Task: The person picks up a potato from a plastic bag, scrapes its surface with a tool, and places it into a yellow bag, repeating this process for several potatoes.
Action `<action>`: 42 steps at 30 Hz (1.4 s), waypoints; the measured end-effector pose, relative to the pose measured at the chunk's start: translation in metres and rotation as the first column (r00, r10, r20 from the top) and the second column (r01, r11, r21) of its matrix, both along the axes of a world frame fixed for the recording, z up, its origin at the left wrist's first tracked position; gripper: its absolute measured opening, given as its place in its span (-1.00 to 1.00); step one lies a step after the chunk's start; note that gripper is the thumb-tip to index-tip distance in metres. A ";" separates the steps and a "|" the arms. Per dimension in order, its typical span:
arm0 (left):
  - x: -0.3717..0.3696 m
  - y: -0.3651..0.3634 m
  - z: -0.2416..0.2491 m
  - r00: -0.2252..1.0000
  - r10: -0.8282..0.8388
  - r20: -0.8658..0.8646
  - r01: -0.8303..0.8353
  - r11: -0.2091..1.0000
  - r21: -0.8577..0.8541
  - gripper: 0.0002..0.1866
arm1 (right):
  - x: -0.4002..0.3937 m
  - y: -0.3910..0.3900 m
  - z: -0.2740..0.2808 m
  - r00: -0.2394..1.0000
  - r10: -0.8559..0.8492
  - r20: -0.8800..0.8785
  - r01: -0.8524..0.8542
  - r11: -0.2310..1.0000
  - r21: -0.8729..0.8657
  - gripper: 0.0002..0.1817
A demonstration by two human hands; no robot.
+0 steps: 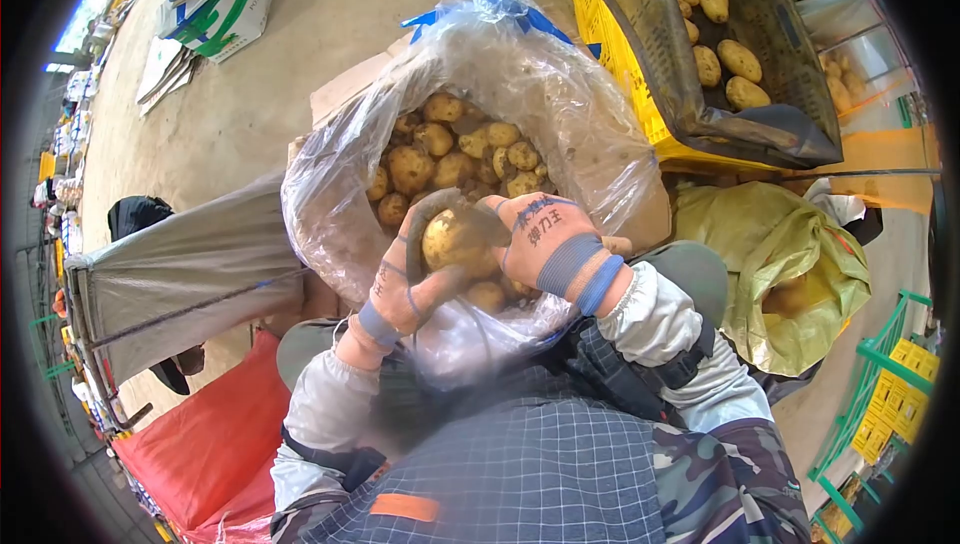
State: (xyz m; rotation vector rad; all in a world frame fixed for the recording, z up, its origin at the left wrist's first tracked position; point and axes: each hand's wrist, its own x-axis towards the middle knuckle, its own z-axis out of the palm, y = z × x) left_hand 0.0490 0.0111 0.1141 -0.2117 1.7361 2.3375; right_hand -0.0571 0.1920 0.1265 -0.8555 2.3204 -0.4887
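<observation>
Grid-checked garment (560,464) fills six o'clock, while at dial centre my left hand (398,279) and right hand (545,234) clasp a large potato (458,246) between them, so I'd squeeze lightly and evenly, low over the bagged potatoes (410,169).

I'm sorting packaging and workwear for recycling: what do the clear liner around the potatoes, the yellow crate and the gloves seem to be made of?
Liner: thin, glossy plastic film, see-through and crinkled.
Crate: probably rigid plastic, evenly yellow with a stiff-looking side.
Gloves: apparently knitted fabric with banded cuffs; the darker finger areas may be a rubbery coating or dirt.
</observation>
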 end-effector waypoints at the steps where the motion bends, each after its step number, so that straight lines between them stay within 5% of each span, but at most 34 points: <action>1: 0.000 0.000 -0.001 1.000 -0.001 0.014 0.002 1.000 -0.031 -0.20 | -0.005 -0.003 -0.001 0.998 0.045 0.041 -0.047 0.998 0.046 -0.51; 5: -0.007 -0.004 -0.011 1.000 -0.012 0.019 0.014 0.994 -0.108 -0.21 | -0.013 -0.005 -0.006 0.994 0.081 0.078 -0.087 0.994 0.070 -0.47; 8: -0.016 -0.007 -0.004 1.000 -0.012 0.005 0.013 0.998 -0.063 -0.22 | -0.017 -0.003 -0.011 0.991 -0.075 -0.112 0.075 0.997 -0.009 -0.65; 27: -0.023 -0.024 -0.022 0.992 -0.117 0.055 0.128 0.953 -0.274 -0.32 | -0.017 -0.012 -0.020 0.991 0.133 -0.036 -0.133 0.991 0.004 -0.69; 31: -0.024 -0.021 -0.022 0.998 -0.014 0.066 0.013 1.000 0.014 -0.29 | -0.034 -0.006 -0.016 0.990 -0.106 -0.094 0.110 0.993 0.038 -0.70; 34: -0.022 -0.031 -0.027 0.970 0.011 0.242 -0.136 0.852 0.506 -0.33 | -0.037 -0.002 -0.023 0.981 -0.155 -0.112 0.152 0.988 -0.035 -0.63; 38: -0.029 -0.027 -0.016 0.866 0.122 0.484 -0.422 0.697 0.580 -0.35 | -0.026 -0.013 -0.020 0.992 -0.124 0.001 0.123 0.982 -0.143 -0.60; 40: -0.026 -0.027 -0.036 0.922 0.232 0.309 -0.300 0.935 0.192 -0.33 | -0.015 -0.016 -0.041 0.991 -0.114 -0.064 0.096 0.966 -0.242 -0.59; 41: -0.015 -0.036 -0.074 0.972 0.218 0.092 -0.191 0.953 -0.234 -0.31 | -0.016 -0.017 -0.037 0.997 -0.080 -0.016 0.075 0.974 -0.213 -0.57; 42: -0.016 -0.032 -0.070 0.989 0.126 -0.079 -0.148 0.892 -0.427 -0.38 | -0.018 -0.019 -0.029 0.998 -0.049 0.032 0.054 0.981 -0.185 -0.54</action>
